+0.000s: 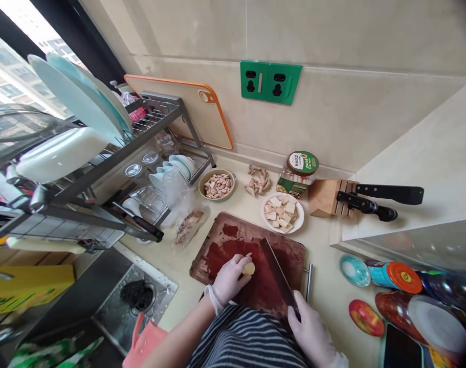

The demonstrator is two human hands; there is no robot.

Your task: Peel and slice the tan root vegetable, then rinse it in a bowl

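My left hand [229,278], in a clear glove, has its fingers closed around a pale yellow piece of food [249,269] with a flat cut face. It is held over the wet, reddish-brown cutting board [217,248]. My right hand [311,324], gloved too, grips the black handle of a kitchen knife [276,273]. The blade slants up and left across the board, apart from the yellow piece. Behind the board are a white plate of pale cut pieces [282,213], knobby ginger [258,181] and a bowl of tan pieces [217,185].
A wooden knife block [323,198] and a green-lidded jar [297,174] stand at the back right. Jars and an apple [366,317] are on the right. To the left are a dish rack [140,140], a sink [161,283] and a plastic bag of food [190,225].
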